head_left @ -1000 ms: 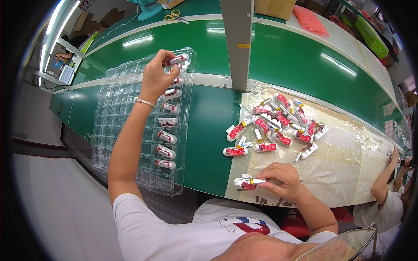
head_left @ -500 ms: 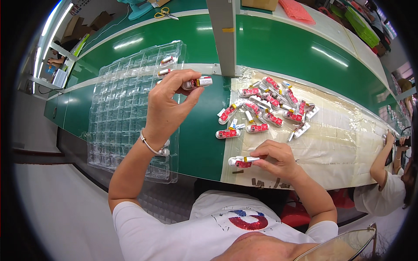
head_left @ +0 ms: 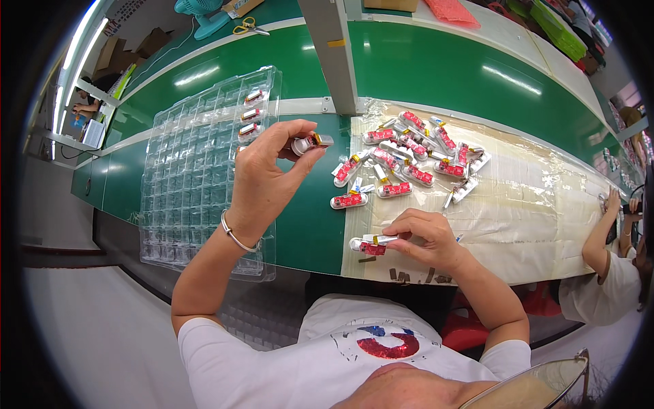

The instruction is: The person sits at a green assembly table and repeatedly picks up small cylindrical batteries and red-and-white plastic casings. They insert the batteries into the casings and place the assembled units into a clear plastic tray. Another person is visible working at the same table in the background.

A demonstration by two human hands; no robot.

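The left hand (head_left: 262, 167) grips one unit (head_left: 304, 144) between thumb and fingers, beside the right edge of a clear compartment tray (head_left: 180, 170). The right hand (head_left: 432, 238) pinches a second unit (head_left: 371, 247) — white casing, red board, silver cell on top — near the table's front edge. The second unit projects leftward from the fingertips.

The tray occupies the left part of the green table (head_left: 310, 235) and overhangs the front edge. Loaded units (head_left: 251, 114) sit in its right-hand column, toward the far right corner; the left hand and forearm hide the nearer part of that column.

On the pale covering (head_left: 524, 245), right of the tray, a loose pile of units (head_left: 417, 176) lies at the covering's far left corner. Scissors (head_left: 249, 27) and a turquoise fan (head_left: 201, 20) stand beyond the tray — past the white rail (head_left: 300, 107).
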